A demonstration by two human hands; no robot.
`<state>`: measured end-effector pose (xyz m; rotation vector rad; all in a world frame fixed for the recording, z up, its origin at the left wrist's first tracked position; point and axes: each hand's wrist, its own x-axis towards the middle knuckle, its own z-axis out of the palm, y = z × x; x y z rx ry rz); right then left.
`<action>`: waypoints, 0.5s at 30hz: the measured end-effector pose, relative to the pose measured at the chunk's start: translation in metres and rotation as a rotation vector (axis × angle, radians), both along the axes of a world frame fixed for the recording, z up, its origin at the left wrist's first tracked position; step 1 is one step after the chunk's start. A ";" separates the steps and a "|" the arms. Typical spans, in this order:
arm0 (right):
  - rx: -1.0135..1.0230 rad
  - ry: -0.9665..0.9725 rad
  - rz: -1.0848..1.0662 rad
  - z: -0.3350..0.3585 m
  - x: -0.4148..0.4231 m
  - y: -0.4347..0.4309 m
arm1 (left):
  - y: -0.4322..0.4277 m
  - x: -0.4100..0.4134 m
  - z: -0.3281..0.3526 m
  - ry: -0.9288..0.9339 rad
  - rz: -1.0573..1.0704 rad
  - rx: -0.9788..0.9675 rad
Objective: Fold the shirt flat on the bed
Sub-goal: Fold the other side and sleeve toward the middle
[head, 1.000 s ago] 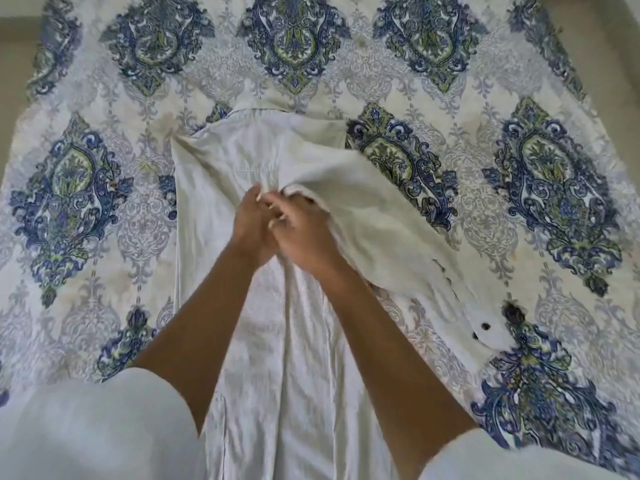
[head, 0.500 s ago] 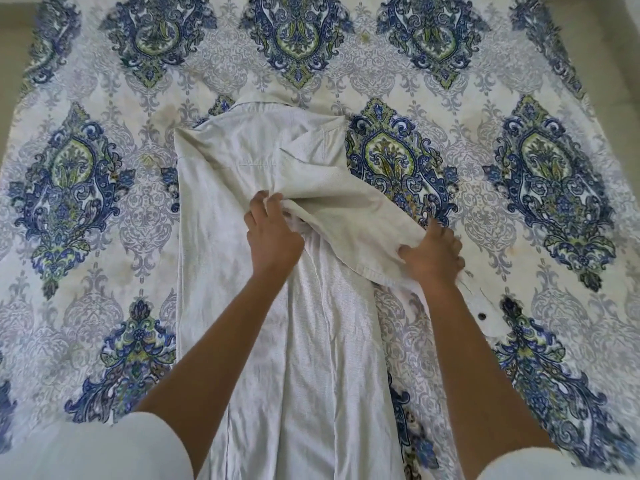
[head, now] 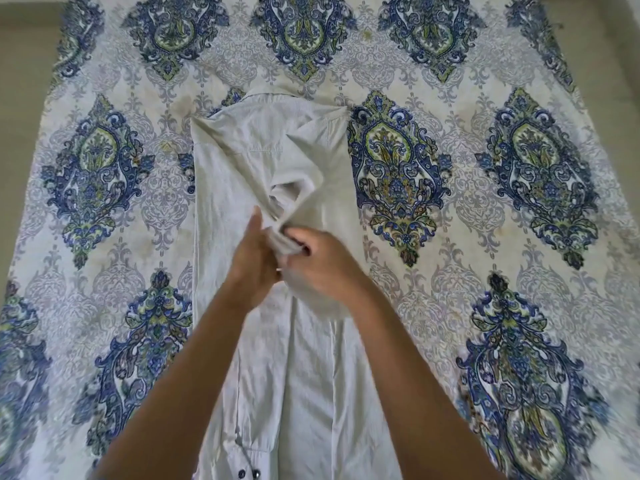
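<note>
A pale grey-white shirt (head: 239, 174) lies lengthwise down the middle of the bed, collar at the far end, both sides folded in so it forms a narrow strip. Its right sleeve is doubled back over the body. My right hand (head: 325, 265) grips the bunched end of that sleeve at the shirt's middle. My left hand (head: 252, 261) is right beside it on the shirt, fingers fairly straight and pointing away from me; whether it holds cloth is hidden by blur and by the right hand. Dark buttons show on the near hem.
A bedspread (head: 485, 174) with blue and green medallions covers the whole bed on both sides of the shirt. A beige floor (head: 20, 71) shows past the bed's far left and far right edges.
My right hand has come back from the outstretched sleeve on the right to the shirt's middle, bringing the sleeve end with it; the sleeve now lies folded over the body. The left hand moved slightly nearer.
</note>
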<state>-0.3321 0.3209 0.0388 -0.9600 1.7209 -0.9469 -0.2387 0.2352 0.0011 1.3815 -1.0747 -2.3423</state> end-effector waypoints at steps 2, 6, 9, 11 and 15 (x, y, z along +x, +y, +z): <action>0.004 -0.044 0.146 -0.005 0.020 -0.009 | -0.021 0.021 0.001 0.025 0.046 -0.002; 0.058 -0.026 -0.102 -0.021 0.015 -0.008 | -0.064 0.045 -0.001 -0.446 0.134 -0.357; 0.216 0.156 -0.339 -0.047 -0.008 0.001 | -0.084 0.042 -0.005 -0.871 0.126 -0.667; 0.339 0.270 -0.376 -0.063 -0.021 0.009 | -0.079 0.027 -0.006 -1.061 0.110 -0.804; 0.484 0.330 -0.373 -0.082 -0.033 0.030 | -0.033 -0.002 -0.025 -0.913 -0.240 -1.323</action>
